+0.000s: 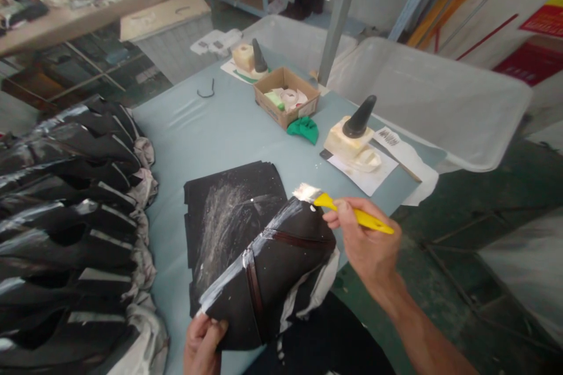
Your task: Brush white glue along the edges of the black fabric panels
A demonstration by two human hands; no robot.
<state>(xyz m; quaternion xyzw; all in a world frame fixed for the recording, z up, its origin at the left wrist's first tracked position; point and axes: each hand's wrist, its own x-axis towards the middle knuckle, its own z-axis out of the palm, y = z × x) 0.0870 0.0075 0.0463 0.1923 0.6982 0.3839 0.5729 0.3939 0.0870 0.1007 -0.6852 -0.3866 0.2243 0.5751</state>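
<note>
My left hand [203, 343] grips the near corner of a black shoe-upper piece [272, 263] with brown seams and white glue along its edges. My right hand [367, 240] holds a yellow-handled brush [347, 211]; its glue-laden bristles touch the far tip of the piece. Under the piece lies a black mat [224, 211] smeared with white glue, on the pale blue table [211, 129].
A row of several glued black pieces [74, 217] is stacked along the left. Behind stand a glue pot with a black cone [354, 135], a second pot [250, 58], a cardboard box [285, 96], a green cloth [304, 128], papers and large clear plastic bins [431, 94].
</note>
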